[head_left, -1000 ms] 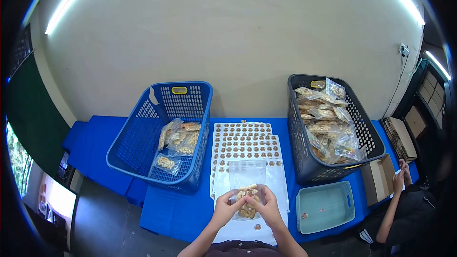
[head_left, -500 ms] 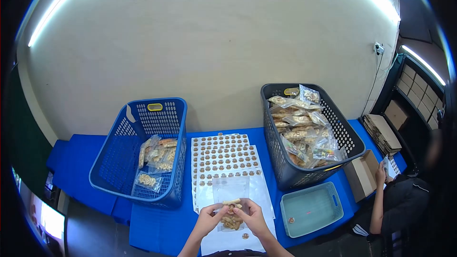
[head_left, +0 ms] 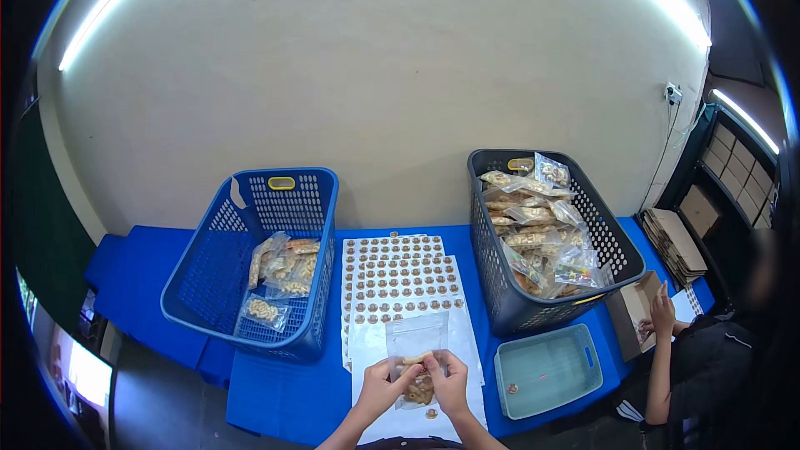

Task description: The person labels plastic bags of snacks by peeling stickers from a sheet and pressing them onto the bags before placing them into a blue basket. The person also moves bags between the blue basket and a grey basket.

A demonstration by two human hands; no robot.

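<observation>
A clear zip bag (head_left: 417, 336) of pale brown snack pieces lies between my hands above the white sticker sheets (head_left: 400, 279). My left hand (head_left: 382, 385) grips its left side, thumb on the front. On the right side, my right hand (head_left: 450, 382) holds the same bag, its thumb pressed near the middle. The thumbs partly cover a small round sticker on the bag. One loose round sticker (head_left: 432, 413) shows on the white sheet just below the bag.
Left stands a blue basket (head_left: 287, 346) with several bags; right, a dark basket (head_left: 533, 317) heaped with bags. A pale green tray (head_left: 550, 400) is in front of it. At far right, a co-worker's hands (head_left: 662, 312) are over a cardboard box (head_left: 627, 317).
My right thumb has moved up over the sticker area, and the bag is slightly tilted. The co-worker's hands have moved to the cardboard box. The whole view has shifted slightly.
</observation>
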